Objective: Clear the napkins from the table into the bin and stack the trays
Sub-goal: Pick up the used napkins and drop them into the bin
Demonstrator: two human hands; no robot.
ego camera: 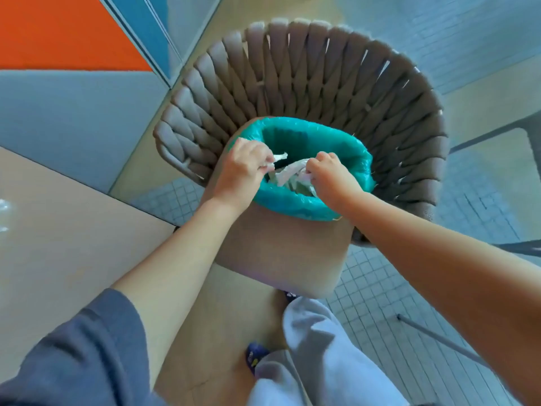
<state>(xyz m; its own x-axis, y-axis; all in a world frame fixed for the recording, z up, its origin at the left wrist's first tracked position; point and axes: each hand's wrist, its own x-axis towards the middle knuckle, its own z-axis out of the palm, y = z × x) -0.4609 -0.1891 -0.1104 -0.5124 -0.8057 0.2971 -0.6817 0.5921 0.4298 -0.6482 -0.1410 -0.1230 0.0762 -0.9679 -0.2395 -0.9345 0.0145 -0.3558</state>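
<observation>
Both hands are over the mouth of a bin (pixel 295 250) lined with a teal bag (pixel 295 205), which stands on the seat of a woven-backed chair (pixel 307 74). The left hand (pixel 244 168) has its fingers curled around a scrap of white napkin (pixel 278 158) at the bin's near-left rim, and the right hand (pixel 330 174) pinches crumpled napkins (pixel 288 175) that seem to reach down into the bag, though the blur makes their lower edge hard to read. A corner of the bench (pixel 73 209) lies at the left, beside the chair, above a tiled floor (pixel 377 294).
</observation>
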